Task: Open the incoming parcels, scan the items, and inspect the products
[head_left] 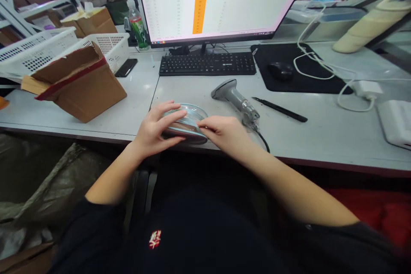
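A clear plastic pouch (pixel 189 123) with light blue edging and a brownish underside sits at the desk's front edge. My left hand (pixel 157 128) wraps round its left side, fingers over the top and thumb along the lower front. At the pouch's right end, the fingertips of my right hand (pixel 221 130) pinch its edge; exactly what lies between them is hidden. Just beyond the right hand lies a grey barcode scanner (pixel 236 98) with its cable trailing toward the desk edge. A black pen-like cutter (pixel 279 109) rests to the scanner's right.
An opened cardboard box (pixel 88 87) leans at the left, near white plastic baskets (pixel 111 47) and a phone (pixel 126 67). Behind are a keyboard (pixel 207 64) and monitor (pixel 244 0). A mouse (pixel 280 70) on its pad and a white charger (pixel 367 90) with cables occupy the right.
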A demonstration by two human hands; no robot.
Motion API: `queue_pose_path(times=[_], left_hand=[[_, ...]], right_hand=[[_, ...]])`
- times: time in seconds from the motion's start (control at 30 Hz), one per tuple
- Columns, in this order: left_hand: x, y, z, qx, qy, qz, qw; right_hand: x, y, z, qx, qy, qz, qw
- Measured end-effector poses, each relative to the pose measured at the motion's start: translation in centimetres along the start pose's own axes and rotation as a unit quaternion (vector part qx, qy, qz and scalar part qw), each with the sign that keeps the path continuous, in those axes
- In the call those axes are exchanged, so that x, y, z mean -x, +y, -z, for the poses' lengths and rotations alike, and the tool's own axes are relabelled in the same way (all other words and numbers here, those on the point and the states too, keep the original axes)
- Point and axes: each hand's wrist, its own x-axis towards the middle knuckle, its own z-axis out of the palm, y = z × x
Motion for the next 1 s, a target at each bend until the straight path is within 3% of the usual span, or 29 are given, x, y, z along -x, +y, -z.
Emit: queue_pose_path(times=[0.07,0.17,0.27,0.37,0.47,0.6,0.7,0.77,0.87,1.0], left_hand=[[0.1,-0.4,0.1,0.009,-0.007,0.043,0.999],[1.5,-1.8,-0.3,0.089,0.045,0.128,0.987],[3.3,-3.0,-1.6,0.202,0.122,0.249,0.939],[3.4,-3.1,-3.0,0.253,0.223,0.322,0.885],[1.3,-2.2,-4.0,0.341,0.308,0.342,0.819],[-2.2,-0.7,-4.9,0.543,0.309,0.397,0.672],[-3.8,-0.3,-5.3,0.618,0.319,0.429,0.576],[-4.2,-0.2,-5.5,0.642,0.323,0.439,0.539],[-4.2,-0.1,-5.7,0.649,0.328,0.428,0.537],[-3.4,0.3,-5.8,0.596,0.359,0.403,0.594]], right_hand=[[-0.7,0.3,-0.3,0.005,-0.059,-0.006,0.998],[-0.9,0.6,0.7,-0.015,-0.169,-0.007,0.985],[-0.5,0.8,1.2,-0.122,-0.193,-0.008,0.974],[-0.7,0.4,0.2,-0.210,-0.082,-0.041,0.974],[-2.1,-0.9,-1.1,-0.317,0.047,-0.081,0.944],[-4.1,-2.2,-1.6,-0.391,0.083,-0.061,0.915],[-4.5,-1.8,-1.6,-0.393,0.209,-0.065,0.893],[-4.2,-1.0,-1.9,-0.395,0.172,-0.097,0.897],[-3.8,-0.1,-2.6,-0.427,0.029,-0.138,0.893],[-3.6,0.2,-2.9,-0.451,-0.026,-0.175,0.875]])
